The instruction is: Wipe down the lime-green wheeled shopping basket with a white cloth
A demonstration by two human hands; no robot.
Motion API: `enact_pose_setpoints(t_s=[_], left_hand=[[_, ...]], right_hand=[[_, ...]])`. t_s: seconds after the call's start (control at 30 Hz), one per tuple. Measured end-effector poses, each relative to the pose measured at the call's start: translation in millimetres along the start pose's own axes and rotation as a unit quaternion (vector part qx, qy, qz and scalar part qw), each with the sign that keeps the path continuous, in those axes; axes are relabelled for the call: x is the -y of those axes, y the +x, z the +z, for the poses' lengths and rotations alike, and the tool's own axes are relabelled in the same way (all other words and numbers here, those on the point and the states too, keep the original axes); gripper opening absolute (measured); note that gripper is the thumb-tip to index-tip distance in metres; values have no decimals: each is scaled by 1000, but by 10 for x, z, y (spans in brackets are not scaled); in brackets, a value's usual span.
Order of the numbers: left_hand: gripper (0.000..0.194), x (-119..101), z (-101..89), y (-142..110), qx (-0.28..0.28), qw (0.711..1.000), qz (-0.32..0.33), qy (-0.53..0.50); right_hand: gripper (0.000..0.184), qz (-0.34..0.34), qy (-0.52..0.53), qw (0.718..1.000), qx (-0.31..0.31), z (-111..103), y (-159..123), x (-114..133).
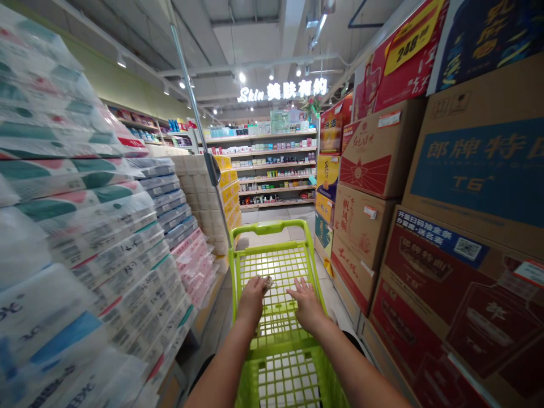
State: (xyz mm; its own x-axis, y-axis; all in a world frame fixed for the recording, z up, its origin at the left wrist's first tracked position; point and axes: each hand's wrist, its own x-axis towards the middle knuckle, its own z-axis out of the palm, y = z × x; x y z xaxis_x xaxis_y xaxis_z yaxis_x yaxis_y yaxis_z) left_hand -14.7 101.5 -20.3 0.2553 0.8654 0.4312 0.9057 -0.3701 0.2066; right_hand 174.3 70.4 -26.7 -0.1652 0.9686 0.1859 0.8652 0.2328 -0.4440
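Supermarket aisle (272, 216) runs ahead of me, with shelves of skincare products (276, 170) at its far end under a lit "Skin" sign (283, 89). Along my right side, big cardboard cartons (476, 181) are stacked high, and on my left rise plastic-wrapped bulk packs (76, 226), with a thin metal pole (193, 102) standing just in front of them. Straight ahead of me is a lime-green shopping cart (267, 228), its grid of plastic mesh (280, 272) right beneath my hands. My right hand (306, 306) has its fingers spread open over the mesh. My left hand (251, 300) sits just beside it, with a small pale scrap (267, 284) at the fingertips. It's too blurred to tell what that is, or whether I'm gripping it.
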Motion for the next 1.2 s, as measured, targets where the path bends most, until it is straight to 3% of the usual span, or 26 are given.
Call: enact_pose_setpoints(t_s=[0.07,0.2,0.4,0.57,0.73,0.9,1.07,1.2], left_hand=[[43,-6,-8,-3,1,1000,-13,2],[49,-57,-40,-42,56,994,93,-30],[46,5,-192,-13,54,997,-49,5],[49,-35,-124,-129,85,991,90,-51],[50,-17,-171,-137,29,999,-11,-14],[46,-69,-137,-189,47,992,109,-39],[42,-17,-107,-195,-10,1000,-11,-19],[42,-41,-54,-250,22,994,99,-41]], right_hand=[[81,-2,-1,1000,4,-2,0,3],[81,-1,-7,1000,7,-4,3,6],[81,2,-7,1000,1,23,-3,5],[77,4,3,1000,-5,28,-4,3],[77,3,13,1000,-5,-33,-51,22],[76,4,0,1000,0,-75,-85,24],[79,13,1,1000,9,-92,-93,15],[77,5,0,1000,11,-95,-92,11]])
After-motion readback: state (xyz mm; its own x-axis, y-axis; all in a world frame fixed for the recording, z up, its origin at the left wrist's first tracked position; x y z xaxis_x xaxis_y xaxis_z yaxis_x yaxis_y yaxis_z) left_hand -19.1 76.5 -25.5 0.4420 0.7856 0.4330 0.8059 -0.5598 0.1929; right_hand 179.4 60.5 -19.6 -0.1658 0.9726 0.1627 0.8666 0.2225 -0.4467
